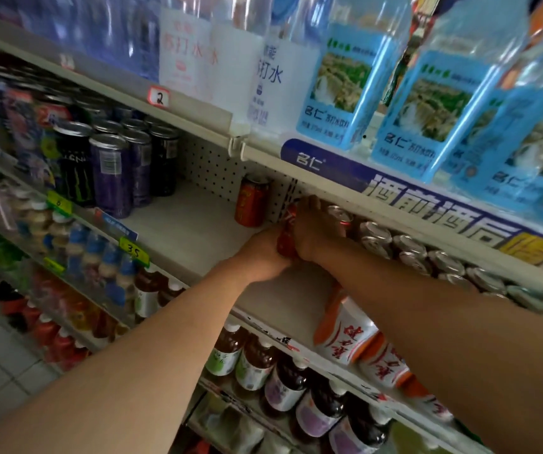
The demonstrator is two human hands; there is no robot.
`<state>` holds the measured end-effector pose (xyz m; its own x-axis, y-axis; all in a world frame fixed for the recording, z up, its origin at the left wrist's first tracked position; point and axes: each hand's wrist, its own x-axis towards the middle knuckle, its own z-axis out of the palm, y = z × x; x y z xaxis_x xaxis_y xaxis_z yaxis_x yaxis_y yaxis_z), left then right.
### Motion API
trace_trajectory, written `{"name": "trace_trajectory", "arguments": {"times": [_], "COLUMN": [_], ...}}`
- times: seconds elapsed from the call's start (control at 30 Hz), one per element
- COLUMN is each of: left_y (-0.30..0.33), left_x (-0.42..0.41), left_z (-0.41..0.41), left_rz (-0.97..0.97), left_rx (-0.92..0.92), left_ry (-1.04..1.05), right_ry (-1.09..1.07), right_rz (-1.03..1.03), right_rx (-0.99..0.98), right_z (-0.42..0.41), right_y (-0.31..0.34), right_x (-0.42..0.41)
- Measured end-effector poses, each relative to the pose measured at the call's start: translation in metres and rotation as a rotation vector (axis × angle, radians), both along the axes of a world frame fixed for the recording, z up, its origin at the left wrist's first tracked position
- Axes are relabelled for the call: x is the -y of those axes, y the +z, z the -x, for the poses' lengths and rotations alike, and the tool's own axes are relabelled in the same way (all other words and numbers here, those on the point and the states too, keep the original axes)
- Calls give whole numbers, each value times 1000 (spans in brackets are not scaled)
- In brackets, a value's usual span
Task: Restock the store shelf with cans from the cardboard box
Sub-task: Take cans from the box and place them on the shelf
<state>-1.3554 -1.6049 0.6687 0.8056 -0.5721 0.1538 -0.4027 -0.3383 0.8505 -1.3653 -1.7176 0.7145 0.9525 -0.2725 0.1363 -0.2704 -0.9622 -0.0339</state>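
Note:
Both my hands reach onto the middle shelf [178,231]. Between them stands a red can [288,232], tilted a little. My left hand [260,257] grips its lower part from the left, and my right hand [312,231] wraps round it from the right. Another red can [252,201] stands alone against the perforated back wall, just left of my hands. To the right runs a row of silver-topped cans [411,253]. The cardboard box is out of view.
Black and purple energy drink cans [116,165] fill the shelf's left end. Water bottles with blue labels [427,103] stand on the shelf above. Orange-and-white cans [348,335] and dark tea bottles [283,385] sit lower down. The upper shelf edge hangs close over my hands.

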Motion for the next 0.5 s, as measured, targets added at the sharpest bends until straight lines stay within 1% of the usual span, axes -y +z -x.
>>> {"name": "trace_trajectory", "arguments": {"times": [0.13, 0.2, 0.27, 0.4, 0.5], "left_y": [4, 3, 5, 4, -6], "left_x": [-4, -6, -9, -12, -14], "left_z": [-5, -7, -8, -8, -7], "left_rz": [-66, -122, -128, -24, -50], "left_rx": [35, 35, 17, -10, -29], "left_ry": [-43, -80, -111, -83, -68], "right_ry": [-12, 1, 12, 29, 33], "right_rz": [171, 271, 313, 294, 244], "right_rx": [129, 105, 47, 26, 6], "right_z": [-4, -4, -2, -2, 1], "right_y": [-3, -1, 2, 5, 8], "right_x": [-2, -1, -2, 3, 3]}}
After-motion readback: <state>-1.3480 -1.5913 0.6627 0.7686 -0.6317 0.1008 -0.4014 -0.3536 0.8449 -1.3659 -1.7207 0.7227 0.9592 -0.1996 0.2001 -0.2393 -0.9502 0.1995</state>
